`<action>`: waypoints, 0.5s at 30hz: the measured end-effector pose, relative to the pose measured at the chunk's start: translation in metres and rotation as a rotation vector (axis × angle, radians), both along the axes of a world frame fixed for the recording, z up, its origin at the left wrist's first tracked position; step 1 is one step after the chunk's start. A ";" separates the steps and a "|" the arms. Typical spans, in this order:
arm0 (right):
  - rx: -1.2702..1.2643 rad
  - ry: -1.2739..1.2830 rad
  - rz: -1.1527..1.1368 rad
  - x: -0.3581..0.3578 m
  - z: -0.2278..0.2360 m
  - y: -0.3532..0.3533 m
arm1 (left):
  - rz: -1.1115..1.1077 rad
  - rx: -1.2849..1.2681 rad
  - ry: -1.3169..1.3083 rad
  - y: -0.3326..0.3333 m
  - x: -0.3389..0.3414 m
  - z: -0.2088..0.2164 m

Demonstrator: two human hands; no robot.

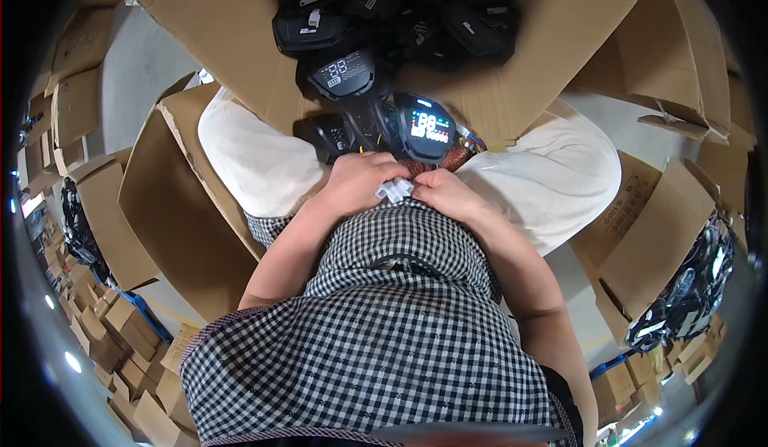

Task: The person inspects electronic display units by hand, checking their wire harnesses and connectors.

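My left hand (356,181) and my right hand (446,193) meet in my lap, and both pinch a small white plastic connector (395,190) between the fingertips. Just beyond the hands lies a black display unit (424,127) with a lit coloured screen. A second black unit (344,75) with an unlit screen lies behind it, and a smaller black piece (328,135) sits to its left. Thin coloured wires (472,139) show to the right of the lit unit.
A large open cardboard box (232,23) in front of me holds several black display units (400,7). Open boxes stand at my left (168,207) and right (648,247), the right one beside bagged black parts (688,287). Stacked cartons (120,351) line the floor.
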State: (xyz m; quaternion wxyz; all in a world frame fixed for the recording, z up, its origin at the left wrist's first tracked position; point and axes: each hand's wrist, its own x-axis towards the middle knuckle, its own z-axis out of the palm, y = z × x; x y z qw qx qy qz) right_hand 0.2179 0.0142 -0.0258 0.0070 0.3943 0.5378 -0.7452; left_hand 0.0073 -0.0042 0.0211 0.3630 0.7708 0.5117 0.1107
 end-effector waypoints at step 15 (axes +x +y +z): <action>-0.053 -0.038 -1.212 0.012 -0.048 0.198 | 0.951 0.551 -0.925 0.004 -0.089 0.101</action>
